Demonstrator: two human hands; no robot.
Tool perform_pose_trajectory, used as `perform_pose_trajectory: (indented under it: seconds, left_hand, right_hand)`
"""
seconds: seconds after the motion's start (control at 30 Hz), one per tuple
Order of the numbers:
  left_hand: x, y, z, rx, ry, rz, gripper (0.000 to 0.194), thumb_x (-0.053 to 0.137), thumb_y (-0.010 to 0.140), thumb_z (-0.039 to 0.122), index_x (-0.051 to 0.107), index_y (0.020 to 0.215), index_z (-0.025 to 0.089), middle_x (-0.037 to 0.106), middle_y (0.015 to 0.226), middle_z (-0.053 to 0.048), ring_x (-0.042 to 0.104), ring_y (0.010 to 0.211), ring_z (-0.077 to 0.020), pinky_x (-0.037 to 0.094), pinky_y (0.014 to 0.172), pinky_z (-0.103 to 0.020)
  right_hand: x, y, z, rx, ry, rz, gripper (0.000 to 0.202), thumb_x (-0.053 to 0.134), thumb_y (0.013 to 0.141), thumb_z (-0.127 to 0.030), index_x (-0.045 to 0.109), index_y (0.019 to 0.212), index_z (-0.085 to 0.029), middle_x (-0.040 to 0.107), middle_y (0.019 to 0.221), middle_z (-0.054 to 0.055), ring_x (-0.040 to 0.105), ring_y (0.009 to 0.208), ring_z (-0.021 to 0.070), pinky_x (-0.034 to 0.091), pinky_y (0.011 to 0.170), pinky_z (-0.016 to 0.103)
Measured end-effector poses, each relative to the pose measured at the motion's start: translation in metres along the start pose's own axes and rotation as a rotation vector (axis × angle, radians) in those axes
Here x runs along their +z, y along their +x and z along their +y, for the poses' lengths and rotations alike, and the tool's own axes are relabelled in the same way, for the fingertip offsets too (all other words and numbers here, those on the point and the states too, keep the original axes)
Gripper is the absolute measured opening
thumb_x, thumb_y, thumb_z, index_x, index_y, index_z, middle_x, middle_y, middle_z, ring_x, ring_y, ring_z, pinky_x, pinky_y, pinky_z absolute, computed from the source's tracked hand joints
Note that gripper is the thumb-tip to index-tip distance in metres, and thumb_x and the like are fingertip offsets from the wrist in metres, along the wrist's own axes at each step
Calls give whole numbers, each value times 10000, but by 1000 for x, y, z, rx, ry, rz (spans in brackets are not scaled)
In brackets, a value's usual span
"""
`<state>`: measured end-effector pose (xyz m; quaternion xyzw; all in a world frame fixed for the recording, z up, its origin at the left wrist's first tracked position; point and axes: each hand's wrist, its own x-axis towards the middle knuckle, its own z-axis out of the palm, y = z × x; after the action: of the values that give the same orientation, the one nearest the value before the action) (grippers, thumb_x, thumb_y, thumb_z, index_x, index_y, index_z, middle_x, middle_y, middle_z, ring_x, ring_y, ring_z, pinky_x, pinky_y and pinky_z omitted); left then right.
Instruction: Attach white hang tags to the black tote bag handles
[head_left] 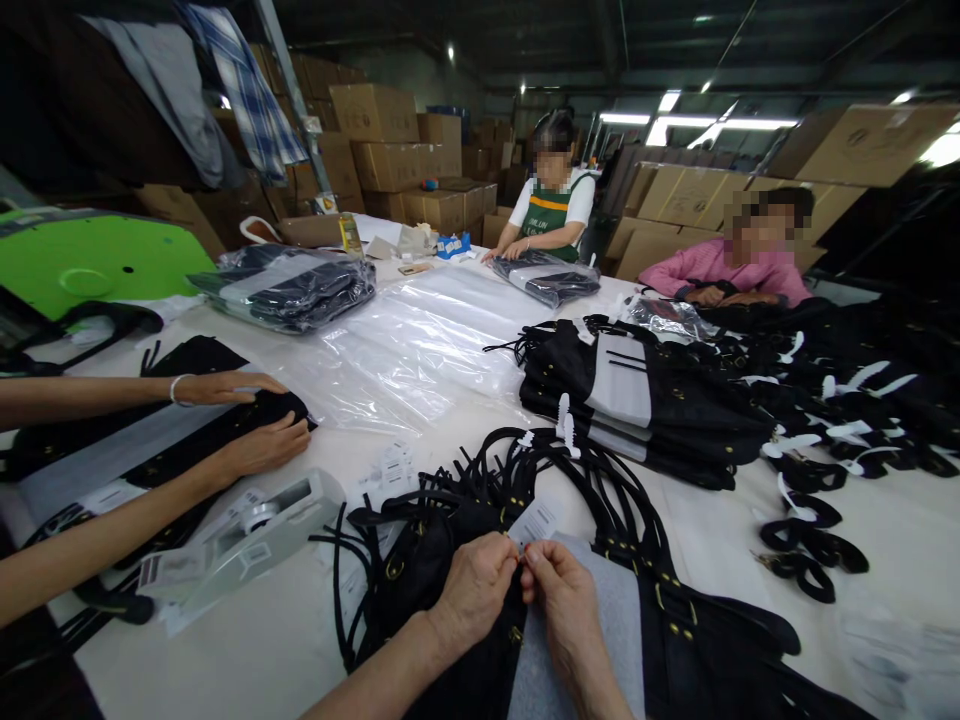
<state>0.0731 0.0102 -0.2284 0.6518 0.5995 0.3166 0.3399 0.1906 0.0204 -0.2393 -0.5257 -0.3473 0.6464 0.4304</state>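
My left hand [476, 585] and my right hand [562, 605] meet above a black bag [427, 580], fingertips pinched close together. Whatever is between the fingers is too small to make out. Just behind the fingertips a white paper tag [538, 520] sticks up. Under my right hand lies a grey sheet [622, 600] across the black material. Brass-coloured buckles and studs show on the black straps [686, 605] to the right. More thin black straps [637, 490] loop up behind my hands.
Stacked black bags [697, 420] with grey bands lie beyond. Black straps with white ties [817, 500] spread along the right. A co-worker's hands [262, 440] rest on a black bag at left, near a grey dispenser [255, 530]. Clear plastic bags [427, 340] cover mid-table; two people work opposite.
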Motion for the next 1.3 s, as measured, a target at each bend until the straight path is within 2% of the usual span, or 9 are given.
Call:
perform_pose_trajectory:
  seconds: [0.2, 0.4, 0.77, 0.93, 1.03, 1.1, 1.2, 1.23, 1.3]
  left_hand:
    - [4, -2, -4, 14, 26, -8, 205, 365, 757, 141, 515, 619, 163, 518, 635, -5, 477, 611, -110, 353, 569, -212]
    - [6, -2, -6, -43, 3, 1, 190, 367, 757, 154, 511, 633, 163, 523, 651, -9, 486, 628, -116, 361, 590, -220]
    - [11, -3, -11, -42, -40, 13, 214, 362, 766, 179, 456, 575, 166, 485, 606, 2, 454, 592, -106, 340, 551, -212]
    - [9, -4, -9, -60, -58, -4, 185, 375, 743, 156, 463, 581, 165, 490, 616, 1, 461, 605, -108, 343, 571, -213]
    - [3, -4, -5, -71, -137, -29, 171, 379, 749, 157, 502, 630, 166, 511, 644, 3, 475, 630, -109, 353, 596, -210]
    - [0, -6, -4, -48, -163, -33, 163, 376, 750, 152, 510, 659, 167, 521, 666, 3, 483, 648, -110, 358, 616, -209]
    - [2, -9, -9, 2, -158, -25, 187, 348, 774, 169, 490, 652, 169, 515, 666, 1, 486, 643, -111, 362, 606, -200]
    - [4, -10, -13, 27, -150, -24, 199, 339, 785, 185, 480, 645, 170, 512, 660, 2, 486, 633, -110, 363, 594, -195]
    - [10, -8, -23, 82, -125, -29, 210, 334, 796, 211, 476, 647, 175, 508, 647, 7, 488, 617, -108, 368, 584, -185]
  right_hand:
    - [3, 0, 0, -6, -54, 50, 353, 654, 571, -478, 524, 597, -151, 520, 473, -27, 454, 423, 84, 372, 446, 207]
    - [4, -3, 0, 16, -43, 74, 354, 663, 557, -475, 531, 603, -150, 549, 496, -13, 497, 455, 96, 417, 469, 214]
    - [4, -1, 6, -16, -95, 81, 305, 631, 601, -439, 530, 589, -152, 546, 494, -11, 497, 451, 99, 413, 464, 216]
    - [6, -7, 4, 9, -149, 60, 356, 620, 581, -499, 515, 591, -158, 540, 506, -4, 498, 469, 113, 415, 474, 234]
    - [1, -12, -11, -34, -250, 85, 409, 570, 606, -569, 541, 698, -171, 536, 520, -1, 503, 492, 142, 426, 498, 271]
    - [-6, -9, -25, -157, -414, 244, 446, 536, 632, -588, 555, 826, -187, 559, 580, 15, 528, 550, 175, 428, 553, 306]
    - [-16, 11, -42, -303, -635, 439, 525, 540, 638, -566, 541, 1004, -190, 616, 841, 95, 572, 784, 258, 410, 705, 367]
    - [-18, 20, -44, -294, -680, 432, 557, 534, 645, -555, 529, 1053, -177, 618, 894, 119, 570, 836, 284, 397, 737, 388]
    - [-22, 42, -40, -197, -745, 366, 600, 522, 657, -521, 507, 1115, -134, 641, 812, 134, 587, 796, 315, 385, 728, 419]
